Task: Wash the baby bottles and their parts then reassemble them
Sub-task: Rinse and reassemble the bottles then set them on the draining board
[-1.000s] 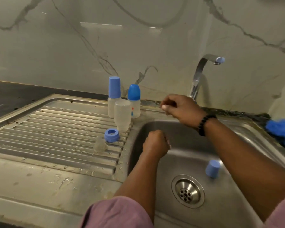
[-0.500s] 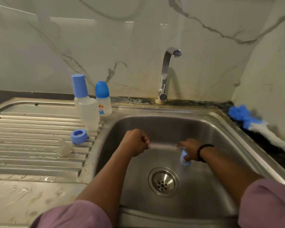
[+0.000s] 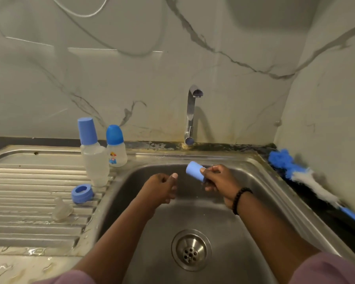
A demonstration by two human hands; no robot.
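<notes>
A blue cap (image 3: 195,171) is tilted above the basin; two capped bottles (image 3: 115,147), an open bottle (image 3: 96,162), a ring (image 3: 82,193) and a teat (image 3: 61,209) sit on the drainboard.

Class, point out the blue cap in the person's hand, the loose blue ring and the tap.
blue cap (image 3: 195,170), head view, its side.
blue ring (image 3: 82,193), head view, its top rim.
tap (image 3: 191,111), head view, its upright.
</notes>
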